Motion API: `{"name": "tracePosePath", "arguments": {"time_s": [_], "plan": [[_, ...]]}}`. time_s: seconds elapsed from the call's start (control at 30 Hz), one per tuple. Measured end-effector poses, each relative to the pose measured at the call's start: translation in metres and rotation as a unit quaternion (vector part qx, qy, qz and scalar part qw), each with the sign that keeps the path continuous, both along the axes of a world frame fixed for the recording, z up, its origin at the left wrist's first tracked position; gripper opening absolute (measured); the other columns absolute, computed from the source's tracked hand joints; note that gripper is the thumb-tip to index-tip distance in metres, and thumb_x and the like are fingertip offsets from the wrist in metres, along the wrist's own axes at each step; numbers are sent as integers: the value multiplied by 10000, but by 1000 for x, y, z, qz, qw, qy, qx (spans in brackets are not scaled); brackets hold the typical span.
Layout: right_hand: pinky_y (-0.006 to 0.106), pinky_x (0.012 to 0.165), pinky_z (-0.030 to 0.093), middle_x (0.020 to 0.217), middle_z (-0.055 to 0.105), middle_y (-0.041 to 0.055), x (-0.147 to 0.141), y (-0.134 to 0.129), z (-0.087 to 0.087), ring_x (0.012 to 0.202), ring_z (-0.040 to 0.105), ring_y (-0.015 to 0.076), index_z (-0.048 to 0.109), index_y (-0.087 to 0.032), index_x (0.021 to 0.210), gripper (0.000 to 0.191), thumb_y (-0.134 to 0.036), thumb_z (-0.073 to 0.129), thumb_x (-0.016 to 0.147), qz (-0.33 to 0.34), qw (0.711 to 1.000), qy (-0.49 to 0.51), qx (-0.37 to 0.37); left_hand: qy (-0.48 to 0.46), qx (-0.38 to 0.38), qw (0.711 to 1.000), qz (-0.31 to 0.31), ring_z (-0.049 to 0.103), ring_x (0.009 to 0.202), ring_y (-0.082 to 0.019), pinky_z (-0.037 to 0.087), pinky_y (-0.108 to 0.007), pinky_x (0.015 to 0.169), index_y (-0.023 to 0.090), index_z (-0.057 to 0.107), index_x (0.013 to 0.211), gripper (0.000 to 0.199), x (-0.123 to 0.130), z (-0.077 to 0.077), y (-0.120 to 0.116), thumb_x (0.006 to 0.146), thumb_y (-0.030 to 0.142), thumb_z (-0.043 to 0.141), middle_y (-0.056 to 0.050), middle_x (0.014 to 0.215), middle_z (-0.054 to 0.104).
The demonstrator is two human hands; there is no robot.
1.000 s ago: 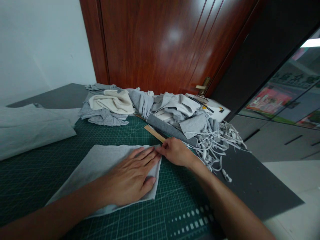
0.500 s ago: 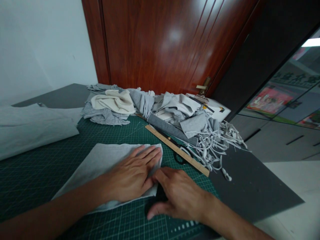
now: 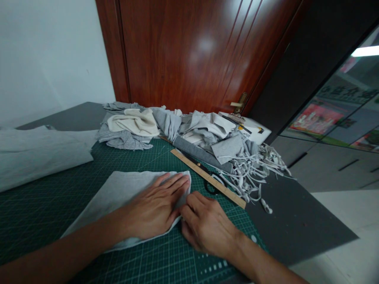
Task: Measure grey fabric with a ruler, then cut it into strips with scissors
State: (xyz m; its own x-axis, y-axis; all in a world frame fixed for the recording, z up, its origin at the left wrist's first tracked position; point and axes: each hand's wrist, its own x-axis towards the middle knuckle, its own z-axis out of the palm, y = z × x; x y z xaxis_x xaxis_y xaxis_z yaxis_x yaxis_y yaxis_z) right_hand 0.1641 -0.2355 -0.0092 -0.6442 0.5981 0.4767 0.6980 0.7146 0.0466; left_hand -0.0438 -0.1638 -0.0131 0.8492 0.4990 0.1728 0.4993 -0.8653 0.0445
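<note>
A light grey piece of cloth (image 3: 103, 197) lies flat on the green cutting mat (image 3: 148, 264), with its layered edges showing. Across its right part my left hand (image 3: 156, 205) rests palm down, fingers stretched out and pressing on the fabric. At the near right corner of the cloth my right hand (image 3: 207, 221) is closed, thumb and fingers pinched on the edge. The fingertips and the corner between them are mostly hidden. Just beyond the right hand lie a wooden ruler (image 3: 207, 177) and black-handled scissors (image 3: 211, 188), the ruler partly covering the scissors.
Heaped fabric scraps (image 3: 195, 130) run along the back of the table, with a tangle of cut strips (image 3: 251, 173) at the right. A larger grey cloth (image 3: 38, 154) lies at the left. A clipboard (image 3: 257, 132) sits at the back right, before a wooden door (image 3: 177, 51).
My right hand has gone from a spread thumb and fingers to a closed pinch at the cloth's near corner, which is now drawn in. My left hand stays in place.
</note>
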Motion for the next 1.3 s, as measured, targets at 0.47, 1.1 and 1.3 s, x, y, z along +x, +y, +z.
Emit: {"name": "tracePosePath", "arguments": {"time_s": [0.47,1.1,1.3], "plan": [[333,582,381,796,597,42,20,-5,2,705,533,193,618,-191,763,303,-73,492,1012,38,998,6,-49,12,-43,999,23,245,1689,-283,72,-560,1378,185,272,1730,798,0,1,-1,1046,492,545,-123,1809,293],[284,644,426,777,741,51,14,70,32,683,651,194,691,-56,1321,384,-158,699,951,-234,882,167,-374,-5,-43,999,27,275,1676,-351,-3,-595,1369,175,350,1710,1067,-1,-5,3,919,865,538,-195,1788,316],[250,531,363,607,591,-56,6,87,36,536,525,127,755,-138,1014,138,-171,665,915,-253,837,213,-436,-8,-39,999,28,273,1677,-352,1,-592,1369,148,332,1712,1101,-2,-8,3,914,884,515,-215,1780,322]]}}
